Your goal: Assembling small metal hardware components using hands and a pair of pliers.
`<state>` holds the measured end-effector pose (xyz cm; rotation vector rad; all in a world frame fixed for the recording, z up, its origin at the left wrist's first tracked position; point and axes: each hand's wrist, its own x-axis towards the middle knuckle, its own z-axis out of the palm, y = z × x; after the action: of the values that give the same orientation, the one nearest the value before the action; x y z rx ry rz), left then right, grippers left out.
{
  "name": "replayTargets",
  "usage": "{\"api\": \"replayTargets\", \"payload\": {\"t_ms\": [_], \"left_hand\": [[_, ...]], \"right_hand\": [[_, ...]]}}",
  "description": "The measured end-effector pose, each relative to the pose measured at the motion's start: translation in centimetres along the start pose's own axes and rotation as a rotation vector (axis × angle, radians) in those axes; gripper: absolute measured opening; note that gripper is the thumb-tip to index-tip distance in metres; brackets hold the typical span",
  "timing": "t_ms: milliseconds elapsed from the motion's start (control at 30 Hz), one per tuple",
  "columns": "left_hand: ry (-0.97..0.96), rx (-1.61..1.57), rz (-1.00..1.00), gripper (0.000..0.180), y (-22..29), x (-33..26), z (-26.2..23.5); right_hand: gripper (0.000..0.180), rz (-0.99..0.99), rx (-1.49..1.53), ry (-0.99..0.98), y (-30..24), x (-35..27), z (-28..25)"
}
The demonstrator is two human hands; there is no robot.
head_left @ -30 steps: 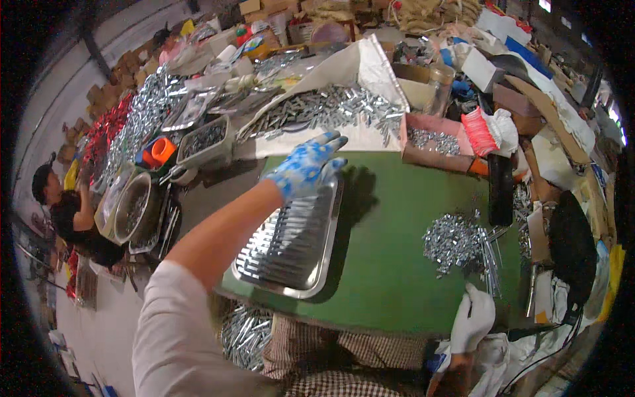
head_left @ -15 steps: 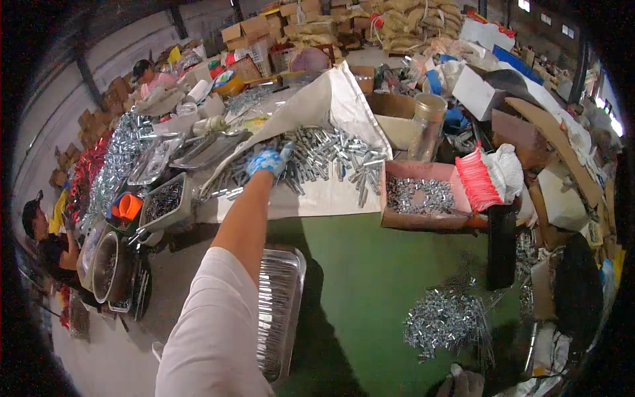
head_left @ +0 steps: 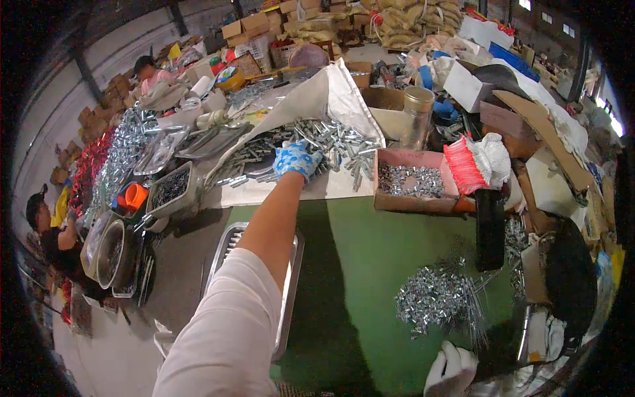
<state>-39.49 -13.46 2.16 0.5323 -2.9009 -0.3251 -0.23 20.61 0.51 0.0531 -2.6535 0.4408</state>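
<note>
Cluttered on every side, the workroom has a green table (head_left: 364, 258) in its middle. Well apart from each other, two gloved hands are at work over it. The left hand (head_left: 297, 160), in a blue-and-white glove, reaches far forward onto the near side of a heap of silver metal pieces (head_left: 340, 142); its fingertips are hidden, so whether they grip a piece I cannot tell. The right hand (head_left: 453, 367), in a white glove, lies near the lower edge with its fingers loosely bent; whether it holds anything I cannot tell either. Just ahead of the right hand is a pile of small silver bits (head_left: 423, 298), with thin metal rods (head_left: 474, 324) at its right side. Under the left hand's heap spreads a white sheet (head_left: 331, 188), and below the left forearm sits a metal tray (head_left: 288, 301), partly covered by the sleeve. To the right of the left hand stands a pink box (head_left: 413, 201) of small metal parts, then a red-and-white bundle (head_left: 466, 167). To its left are a grey tub (head_left: 173, 210) and an orange cup (head_left: 136, 195). Farther left, a co-worker in dark clothes (head_left: 56, 248) is near a round bucket (head_left: 122, 255); far beyond the left hand, sacks (head_left: 403, 26) are stacked.
</note>
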Motion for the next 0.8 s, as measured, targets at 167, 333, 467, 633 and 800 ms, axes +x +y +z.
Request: {"api": "replayTargets", "payload": {"t_ms": [167, 333, 467, 633, 800], "left_hand": [[-0.063, -0.023, 0.050, 0.057, 1.2, -2.9, -0.9], [-0.033, -0.070, -0.005, 0.052, 2.7, -5.5, -0.1], [-0.066, -0.007, 0.035, 0.053, 3.6, -8.7, -0.6], [-0.043, -0.019, 0.041, 0.047, 4.0, -11.0, -1.4], [0.033, -0.104, 0.054, 0.041, 4.2, -13.8, -0.1]], "right_hand": [[0.017, -0.013, -0.011, 0.129, -0.8, 0.1, 0.1], [0.018, 0.064, 0.024, 0.111, -1.2, -0.6, 0.4], [0.018, 0.107, -0.001, 0.021, 0.0, -0.8, 1.3], [0.016, 0.052, -0.006, 0.102, 0.1, -0.6, 1.7], [0.014, 0.058, 0.014, 0.116, 0.3, -0.5, 1.9]]}}
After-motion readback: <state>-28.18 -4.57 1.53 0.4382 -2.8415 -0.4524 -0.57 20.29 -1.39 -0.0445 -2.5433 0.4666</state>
